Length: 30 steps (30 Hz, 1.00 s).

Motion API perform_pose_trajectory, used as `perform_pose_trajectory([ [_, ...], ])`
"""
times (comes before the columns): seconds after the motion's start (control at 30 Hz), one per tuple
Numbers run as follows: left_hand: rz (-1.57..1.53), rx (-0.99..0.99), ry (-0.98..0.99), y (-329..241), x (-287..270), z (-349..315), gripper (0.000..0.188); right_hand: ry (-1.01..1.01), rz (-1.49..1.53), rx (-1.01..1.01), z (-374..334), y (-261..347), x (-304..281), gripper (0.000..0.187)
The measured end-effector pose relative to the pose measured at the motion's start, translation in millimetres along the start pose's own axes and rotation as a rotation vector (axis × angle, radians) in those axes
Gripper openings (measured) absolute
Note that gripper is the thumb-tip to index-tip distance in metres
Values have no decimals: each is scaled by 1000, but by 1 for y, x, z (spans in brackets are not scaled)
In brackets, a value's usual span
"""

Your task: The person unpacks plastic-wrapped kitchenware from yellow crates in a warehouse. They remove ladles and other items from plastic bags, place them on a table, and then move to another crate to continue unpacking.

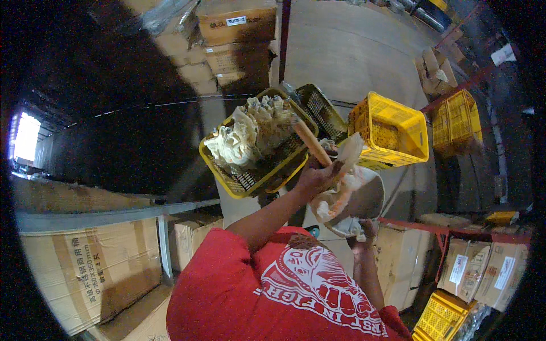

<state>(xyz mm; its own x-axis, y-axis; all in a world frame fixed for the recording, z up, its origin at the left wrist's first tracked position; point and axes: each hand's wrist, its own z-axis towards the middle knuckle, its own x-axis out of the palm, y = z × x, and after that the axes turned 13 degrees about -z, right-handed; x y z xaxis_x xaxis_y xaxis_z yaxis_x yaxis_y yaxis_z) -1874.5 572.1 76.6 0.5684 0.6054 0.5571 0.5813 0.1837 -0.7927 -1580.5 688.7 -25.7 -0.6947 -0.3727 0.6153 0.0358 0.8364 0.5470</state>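
My left hand point(317, 177) is closed around the lower end of a light-brown wooden handle point(310, 139). The handle slants up and to the left, and its upper end touches or overlaps the crumpled wrapping behind it. Thin translucent plastic wrap point(351, 150) hangs beside that hand; whether the fingers grip it too is unclear. Nearer to me, my right hand point(365, 230) is closed on the rim of an open whitish sack point(344, 228), whose dark inside faces up. A yellow-rimmed basket point(219, 176) to the left holds a heap of crumpled whitish wrapping point(250, 133).
Behind my hands stand a dark basket point(321, 108) and a yellow crate point(418, 136); more yellow crates point(458, 119) are farther right. Stacked cartons point(239, 51) rise at the back left. A metal shelf rail point(114, 219) and large cartons point(108, 273) flank my left side.
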Motion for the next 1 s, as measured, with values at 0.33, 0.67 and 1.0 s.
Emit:
perform_pose_trajectory([
  [0.33, 491, 204, -223, 59, -2, -13, 76, -158, -1549, -745, 51, -23, -15, 32],
  [0.67, 127, 10, -28, 31, -3, -1, 80, 80, 24, 224, 31, 24, 60, 34],
  [1.0, 973, 669, 108, -3, 86, -34, 81, 403, 139, -175, 53, 46, 89, 41],
])
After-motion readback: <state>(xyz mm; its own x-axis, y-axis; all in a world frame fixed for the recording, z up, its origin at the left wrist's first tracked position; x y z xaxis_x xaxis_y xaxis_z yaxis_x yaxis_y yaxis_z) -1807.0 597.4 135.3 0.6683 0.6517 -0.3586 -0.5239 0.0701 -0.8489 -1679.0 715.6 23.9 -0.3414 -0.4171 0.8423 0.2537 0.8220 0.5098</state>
